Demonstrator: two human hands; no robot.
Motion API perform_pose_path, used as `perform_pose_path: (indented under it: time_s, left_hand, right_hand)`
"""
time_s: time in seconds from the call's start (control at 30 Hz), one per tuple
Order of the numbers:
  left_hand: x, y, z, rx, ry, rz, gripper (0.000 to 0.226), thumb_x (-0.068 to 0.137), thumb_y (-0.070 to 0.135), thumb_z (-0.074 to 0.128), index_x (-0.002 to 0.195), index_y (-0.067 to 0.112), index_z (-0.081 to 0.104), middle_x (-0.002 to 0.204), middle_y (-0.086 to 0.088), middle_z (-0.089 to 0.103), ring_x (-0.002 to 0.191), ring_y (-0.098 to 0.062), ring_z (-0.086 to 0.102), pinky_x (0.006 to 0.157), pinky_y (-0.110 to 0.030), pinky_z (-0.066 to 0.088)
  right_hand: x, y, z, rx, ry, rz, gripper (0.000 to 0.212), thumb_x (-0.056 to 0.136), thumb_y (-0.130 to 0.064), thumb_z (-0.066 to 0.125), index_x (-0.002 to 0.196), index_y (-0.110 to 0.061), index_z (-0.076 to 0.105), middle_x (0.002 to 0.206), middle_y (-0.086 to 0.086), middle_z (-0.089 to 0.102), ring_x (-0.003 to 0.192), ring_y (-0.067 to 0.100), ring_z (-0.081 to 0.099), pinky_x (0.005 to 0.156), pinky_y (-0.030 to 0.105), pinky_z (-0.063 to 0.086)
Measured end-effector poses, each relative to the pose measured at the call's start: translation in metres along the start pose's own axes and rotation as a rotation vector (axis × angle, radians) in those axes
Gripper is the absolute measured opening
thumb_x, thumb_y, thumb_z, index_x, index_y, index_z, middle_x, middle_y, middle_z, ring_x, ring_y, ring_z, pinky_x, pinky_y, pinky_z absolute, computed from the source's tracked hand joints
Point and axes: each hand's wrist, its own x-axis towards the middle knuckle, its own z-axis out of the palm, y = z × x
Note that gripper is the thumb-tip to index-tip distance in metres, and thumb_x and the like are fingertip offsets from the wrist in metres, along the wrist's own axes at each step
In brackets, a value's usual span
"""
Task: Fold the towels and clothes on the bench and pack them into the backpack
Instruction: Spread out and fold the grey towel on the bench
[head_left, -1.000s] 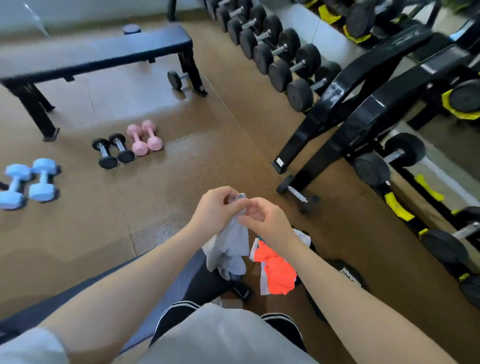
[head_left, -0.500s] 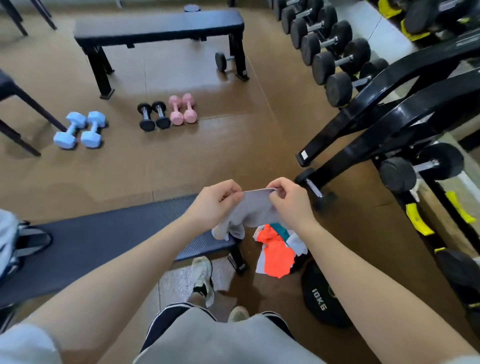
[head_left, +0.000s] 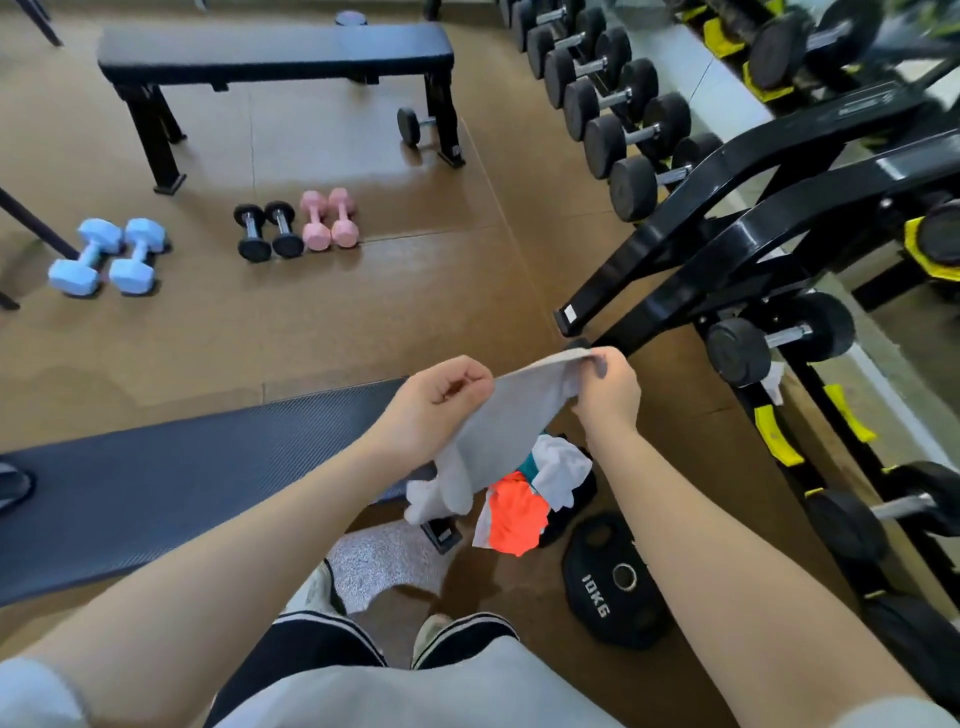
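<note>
Now the left hand (head_left: 436, 400) and right hand (head_left: 608, 387) are each pinching a top corner of the grey cloth (head_left: 506, 421), holding it stretched at centre frame above the desk (head_left: 156, 483) end and the clothes pile (head_left: 524, 499).

I see the dark worktop (head_left: 156, 478) with a strap (head_left: 13, 486) at its left end, and clothes (head_left: 524, 499) piled by a plate (head_left: 613, 587) on the floor (head_left: 363, 317).
</note>
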Motion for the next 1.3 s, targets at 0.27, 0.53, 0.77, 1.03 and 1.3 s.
perform_pose_path:
  time_s: [0.27,0.53,0.77,1.03,1.3]
  left_hand:
    - [-0.019,-0.078,-0.082,0.117,0.291,-0.221,0.018,0.094,0.023,0.05,0.076,0.027,0.052,0.065,0.006,0.046,0.058,-0.006,0.037,0.054,-0.014,0.031]
    - [-0.073,-0.231,-0.172,0.162,0.502,-0.548,0.011,0.095,0.024,0.046,0.085,0.023,0.05,0.071,0.0,0.058,0.07,-0.023,0.052,0.068,-0.035,0.041]
    - [-0.093,-0.392,-0.239,0.122,0.479,-0.748,0.015,0.097,0.024,0.042,0.095,0.015,0.054,0.084,-0.009,0.061,0.082,-0.029,0.057,0.071,-0.037,0.042]
    - [-0.147,-0.528,-0.324,-0.089,0.682,-0.972,0.016,0.099,0.022,0.035,0.087,0.015,0.044,0.082,-0.01,0.055,0.085,-0.033,0.054,0.069,-0.035,0.033]
    - [-0.216,-0.565,-0.4,0.207,0.866,-1.159,0.022,0.097,0.03,0.039,0.106,0.011,0.048,0.088,-0.017,0.06,0.082,-0.039,0.056,0.064,-0.038,0.036]
  right_hand:
    - [0.008,-0.082,0.101,0.267,-0.283,-0.098,0.013,0.092,-0.013,0.052,0.086,-0.023,0.057,0.084,-0.002,0.061,0.087,0.018,0.06,0.085,0.036,0.052]
    - [-0.03,-0.113,0.32,-0.062,-0.589,-0.315,0.022,0.091,-0.009,0.049,0.102,-0.011,0.068,0.096,0.004,0.063,0.085,0.013,0.053,0.069,0.014,0.04]
    - [-0.058,-0.094,0.526,-0.384,-0.646,-0.394,0.023,0.091,-0.017,0.054,0.106,-0.016,0.07,0.106,0.009,0.069,0.101,0.022,0.06,0.079,0.024,0.039]
    - [-0.132,-0.085,0.709,-0.523,-0.822,-0.461,0.022,0.091,-0.015,0.051,0.102,-0.019,0.07,0.09,0.005,0.071,0.095,0.024,0.064,0.087,0.033,0.049]
    - [-0.208,-0.096,0.816,-0.639,-1.125,-0.744,0.033,0.094,-0.01,0.045,0.123,-0.015,0.059,0.122,0.008,0.063,0.115,0.024,0.054,0.09,0.025,0.036]
